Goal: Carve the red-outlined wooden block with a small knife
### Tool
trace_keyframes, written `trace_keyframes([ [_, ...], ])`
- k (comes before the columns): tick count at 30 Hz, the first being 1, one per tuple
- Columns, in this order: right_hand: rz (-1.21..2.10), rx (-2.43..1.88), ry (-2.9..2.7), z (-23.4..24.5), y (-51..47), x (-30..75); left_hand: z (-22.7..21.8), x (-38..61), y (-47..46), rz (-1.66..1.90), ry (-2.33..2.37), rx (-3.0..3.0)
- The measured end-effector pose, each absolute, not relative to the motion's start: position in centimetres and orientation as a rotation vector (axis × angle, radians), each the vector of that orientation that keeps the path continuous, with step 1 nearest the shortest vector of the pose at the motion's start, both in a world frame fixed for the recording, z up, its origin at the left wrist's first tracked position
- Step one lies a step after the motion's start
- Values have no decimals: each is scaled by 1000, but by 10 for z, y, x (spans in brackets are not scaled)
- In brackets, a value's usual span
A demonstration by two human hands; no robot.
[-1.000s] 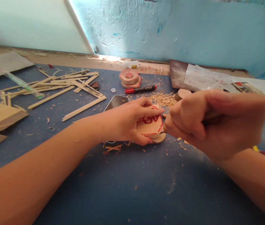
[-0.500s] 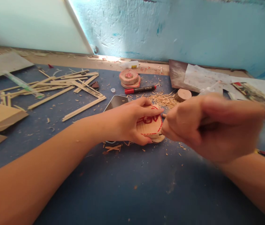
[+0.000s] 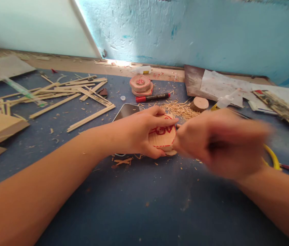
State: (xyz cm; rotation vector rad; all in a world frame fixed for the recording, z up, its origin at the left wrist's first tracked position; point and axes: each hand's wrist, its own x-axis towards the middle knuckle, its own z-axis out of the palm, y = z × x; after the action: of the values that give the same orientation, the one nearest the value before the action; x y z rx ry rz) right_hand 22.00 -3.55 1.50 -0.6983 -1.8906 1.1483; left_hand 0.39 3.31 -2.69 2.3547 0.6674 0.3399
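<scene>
My left hand [image 3: 148,131] presses a small wooden block [image 3: 163,135] down on the blue table, thumb and fingers around its edges. Red marker lines run along the block's rim, and a red drawing covers part of its top. Under the block's near edge shows another thin piece of wood [image 3: 171,153]. Right beside the block, my right hand [image 3: 226,143] is closed in a fist, blurred by motion. What it grips is hidden inside the fingers. A phone [image 3: 126,112] lies partly beneath my left wrist.
Wood shavings [image 3: 180,109], a round wood piece [image 3: 199,104] and a red marker [image 3: 153,97] lie behind my hands. Stacked wood slices [image 3: 141,84] stand farther back. Wooden sticks [image 3: 57,104] and a wooden board [image 3: 1,130] are at left. A glue bottle [image 3: 225,99] and yellow scissor-like handle [image 3: 273,157] are at right.
My right hand has shifted left, closer to the block, uncovering the glue bottle and the yellow handle. My left hand and the block have stayed nearly in place.
</scene>
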Motion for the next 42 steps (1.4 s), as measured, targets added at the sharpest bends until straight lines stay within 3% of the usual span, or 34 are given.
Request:
trace_keyframes([
  [7,1521,-577,-1598,20,-30,222,-25,4,32,311,683,2337],
  [42,1523,-644,-1757,27,-29,227,-23,4,30,313,689,2341],
])
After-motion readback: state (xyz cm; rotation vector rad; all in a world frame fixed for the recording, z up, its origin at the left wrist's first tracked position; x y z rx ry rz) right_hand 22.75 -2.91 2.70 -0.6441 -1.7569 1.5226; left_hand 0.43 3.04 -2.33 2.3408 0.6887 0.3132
